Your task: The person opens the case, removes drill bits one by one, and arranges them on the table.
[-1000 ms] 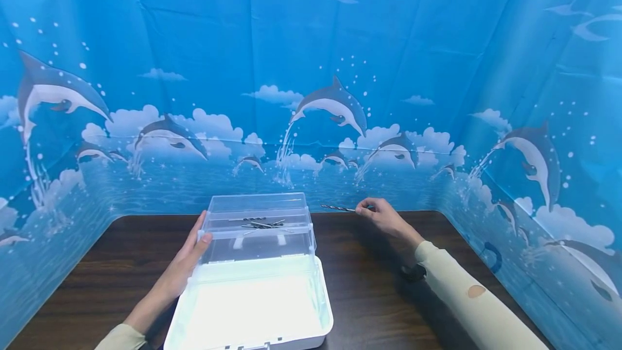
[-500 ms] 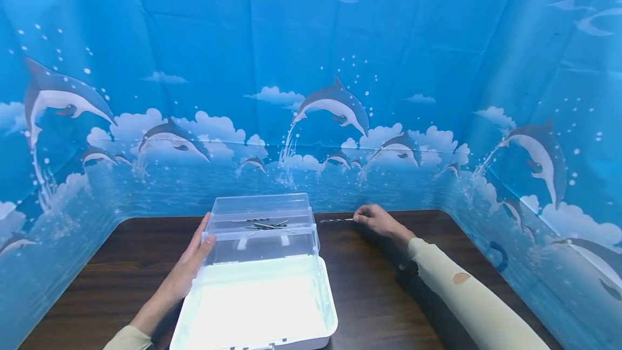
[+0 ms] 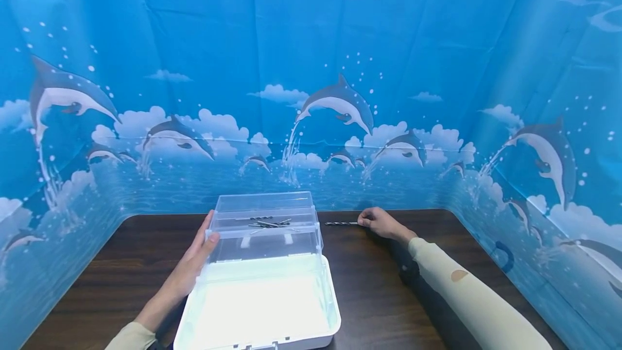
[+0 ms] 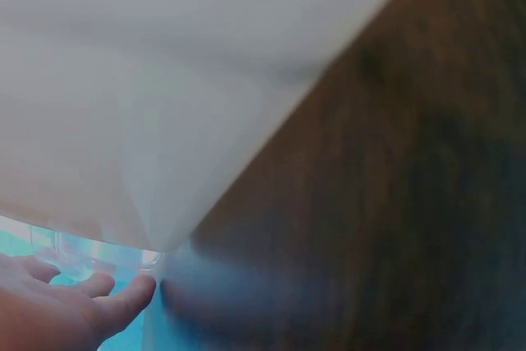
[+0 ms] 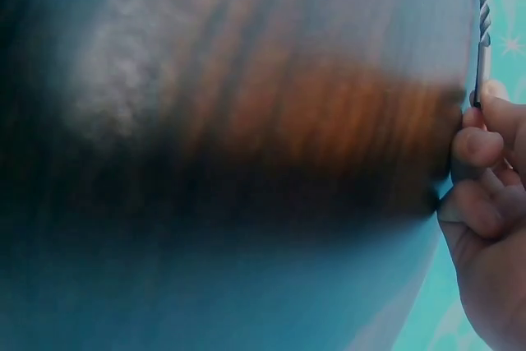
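At the far edge of the table, my right hand [image 3: 384, 224] pinches a twist drill bit [image 3: 340, 223] by its plain shank; the fluted end points left toward the box. The right wrist view shows the thumb and fingertips around the shank of the drill bit [image 5: 483, 18]. My left hand [image 3: 194, 255] holds the left side of a raised clear lid [image 3: 277, 246], thumb over its front and fingers along its edge. Several drill bits [image 3: 271, 224] lie in a compartment of this lid. Below it is the white box [image 3: 334, 315], its brightly lit inside facing up.
The dark wooden table [image 3: 379, 307] runs back to a blue dolphin-print curtain [image 3: 311, 69], which also closes in both sides. A dark blue curved shape [image 3: 505, 256] shows on the right side curtain.
My right hand has lowered the drill bit to the table near its back edge. The left hand keeps its hold on the lid, and the view has shifted slightly.
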A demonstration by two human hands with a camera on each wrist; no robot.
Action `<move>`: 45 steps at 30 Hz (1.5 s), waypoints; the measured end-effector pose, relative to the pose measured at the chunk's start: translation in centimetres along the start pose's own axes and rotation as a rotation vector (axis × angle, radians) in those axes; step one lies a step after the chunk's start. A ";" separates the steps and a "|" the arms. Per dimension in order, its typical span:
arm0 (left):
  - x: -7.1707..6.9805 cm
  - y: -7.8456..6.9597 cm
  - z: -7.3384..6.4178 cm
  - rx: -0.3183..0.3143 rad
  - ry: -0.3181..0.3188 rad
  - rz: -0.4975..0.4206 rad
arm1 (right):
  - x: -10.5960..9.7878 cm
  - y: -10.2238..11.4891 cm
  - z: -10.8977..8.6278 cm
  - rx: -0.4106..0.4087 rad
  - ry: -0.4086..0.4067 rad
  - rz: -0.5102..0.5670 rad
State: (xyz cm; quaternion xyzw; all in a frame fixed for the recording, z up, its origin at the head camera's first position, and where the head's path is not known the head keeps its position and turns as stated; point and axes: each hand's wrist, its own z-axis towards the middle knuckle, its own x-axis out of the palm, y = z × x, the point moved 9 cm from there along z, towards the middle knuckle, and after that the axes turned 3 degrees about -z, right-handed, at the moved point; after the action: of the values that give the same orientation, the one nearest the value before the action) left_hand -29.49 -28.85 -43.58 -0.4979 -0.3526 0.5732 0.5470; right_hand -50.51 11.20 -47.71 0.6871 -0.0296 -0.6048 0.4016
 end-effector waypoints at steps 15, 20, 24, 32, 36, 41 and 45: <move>-0.1 0.5 -0.2 -0.011 -0.008 0.015 | 0.5 -0.8 -0.4 0.039 -0.021 0.030; 0.0 0.3 -0.1 -0.007 -0.002 0.005 | 0.3 -0.8 -0.4 0.045 -0.042 0.036; 0.1 0.2 0.0 -0.009 0.001 0.005 | 0.1 -0.8 -0.4 0.044 -0.051 0.034; 0.0 0.3 0.0 0.001 -0.003 0.020 | -0.3 -0.7 -0.3 0.018 -0.067 0.037; -0.1 0.4 0.1 -0.025 -0.007 0.028 | -0.4 -0.8 -0.5 0.012 -0.078 0.045; -0.2 0.4 0.2 -0.026 -0.007 0.032 | -0.5 -1.0 -0.5 0.030 -0.087 0.040; -0.4 0.6 0.2 -0.051 -0.009 0.045 | -0.6 -1.2 -0.7 0.049 -0.112 0.033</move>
State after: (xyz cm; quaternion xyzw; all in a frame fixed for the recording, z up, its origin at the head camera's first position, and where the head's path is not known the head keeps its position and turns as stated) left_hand -29.83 -29.28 -44.02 -0.5168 -0.3581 0.5785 0.5196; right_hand -50.63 12.69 -47.93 0.6611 -0.0780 -0.6349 0.3921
